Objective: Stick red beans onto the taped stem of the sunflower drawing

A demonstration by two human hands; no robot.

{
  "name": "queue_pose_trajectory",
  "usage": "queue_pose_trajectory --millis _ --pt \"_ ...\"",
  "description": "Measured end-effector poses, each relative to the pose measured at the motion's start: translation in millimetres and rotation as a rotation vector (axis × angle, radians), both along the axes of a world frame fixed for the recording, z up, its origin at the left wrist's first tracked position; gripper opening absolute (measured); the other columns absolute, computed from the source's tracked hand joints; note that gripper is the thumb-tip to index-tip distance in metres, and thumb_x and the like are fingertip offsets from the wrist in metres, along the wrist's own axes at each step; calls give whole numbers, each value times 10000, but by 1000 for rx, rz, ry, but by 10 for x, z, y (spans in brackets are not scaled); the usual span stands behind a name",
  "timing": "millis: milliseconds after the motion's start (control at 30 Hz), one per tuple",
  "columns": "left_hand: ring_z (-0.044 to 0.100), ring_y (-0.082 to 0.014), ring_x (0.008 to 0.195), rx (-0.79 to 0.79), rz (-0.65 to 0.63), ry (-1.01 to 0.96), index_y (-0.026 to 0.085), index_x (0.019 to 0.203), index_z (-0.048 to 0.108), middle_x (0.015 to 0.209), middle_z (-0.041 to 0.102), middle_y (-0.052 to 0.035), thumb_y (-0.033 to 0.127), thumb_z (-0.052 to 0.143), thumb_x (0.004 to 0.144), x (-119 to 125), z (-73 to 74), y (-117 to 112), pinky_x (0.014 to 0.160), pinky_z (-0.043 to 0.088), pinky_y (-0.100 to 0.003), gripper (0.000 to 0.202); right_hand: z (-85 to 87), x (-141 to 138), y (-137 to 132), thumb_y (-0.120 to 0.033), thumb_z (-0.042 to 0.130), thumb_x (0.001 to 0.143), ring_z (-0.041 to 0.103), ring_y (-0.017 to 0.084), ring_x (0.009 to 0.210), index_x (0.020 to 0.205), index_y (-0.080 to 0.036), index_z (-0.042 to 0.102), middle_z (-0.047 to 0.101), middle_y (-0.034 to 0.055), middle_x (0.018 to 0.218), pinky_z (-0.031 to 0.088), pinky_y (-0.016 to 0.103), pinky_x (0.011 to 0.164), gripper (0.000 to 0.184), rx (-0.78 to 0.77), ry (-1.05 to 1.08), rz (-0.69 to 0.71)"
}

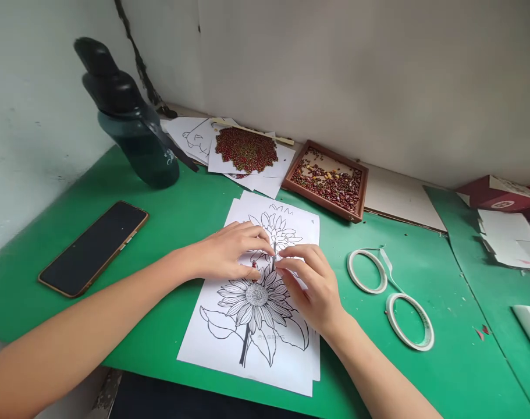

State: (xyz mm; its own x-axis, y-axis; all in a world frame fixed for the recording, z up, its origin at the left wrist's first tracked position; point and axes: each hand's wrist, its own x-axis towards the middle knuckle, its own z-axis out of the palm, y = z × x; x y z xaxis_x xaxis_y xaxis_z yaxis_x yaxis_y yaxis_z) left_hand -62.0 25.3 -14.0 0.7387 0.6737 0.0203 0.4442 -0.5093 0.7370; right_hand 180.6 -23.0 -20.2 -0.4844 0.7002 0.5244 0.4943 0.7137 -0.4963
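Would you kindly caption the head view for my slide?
Left hand and right hand over flower drawings on a green table.

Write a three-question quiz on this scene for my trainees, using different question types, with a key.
1. True or false: the flat black-screened phone lies left of the white sunflower-printed paper.
2. How many round white tape rolls lie on the green tabletop?
3. What lies beneath the bare left hand and bare right hand? A) dark plastic bottle B) that paper C) brown wooden bean tray

Key: 1. True 2. Two 3. B
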Motion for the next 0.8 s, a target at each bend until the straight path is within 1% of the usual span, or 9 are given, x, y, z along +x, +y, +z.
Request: queue_pose_trajectory --millis 133,233,333,533,733,800 --pt "579 -251 1242 -12 3 -20 312 1237 692 1300 663 -23 308 718 928 -5 -6 4 1074 433 -425 310 -2 41 -14 -43 615 950 638 242 980 1156 -295 618 698 64 1087 568 436 799 326 -42 6 29" --pt "588 -240 1225 -7 15 -17 303 1217 695 1280 674 -24 306 653 982 1 -16 5 1060 442 -418 239 -9 21 -54 -52 615 953 635 242 977 1162 -302 614 702 62 1104 567 441 807 326 -58 8 38" --pt "594 -236 1219 10 16 -7 294 1203 690 1264 682 -25 279 615 1006 16 -24 4 1041 446 -408 211 2 -25 -93 -54 610 957 632 239 977 1149 -306 616 706 58 1108 565 438 818 317 -77 -1 37" --pt "604 -224 1209 47 22 -6 271 1184 687 1254 686 -19 199 571 1010 32 -31 1 1040 439 -404 221 -10 -124 -137 -54 618 953 618 239 997 1127 -287 626 721 49 1095 567 444 858 291 -120 -30 103" --pt "600 -215 1193 26 -9 -52 260 1177 681 1242 691 -14 97 559 968 -9 -51 29 1047 431 -402 291 -37 -132 -107 -52 634 951 600 242 991 1097 -286 642 712 52 1068 559 443 831 276 -141 -42 58" --pt "600 -218 1197 14 -15 -61 259 1184 681 1248 694 -18 101 559 967 -23 -55 35 1054 427 -401 295 -42 -130 -101 -45 635 949 600 242 985 1090 -280 644 710 55 1064 552 444 828 273 -145 -43 51"
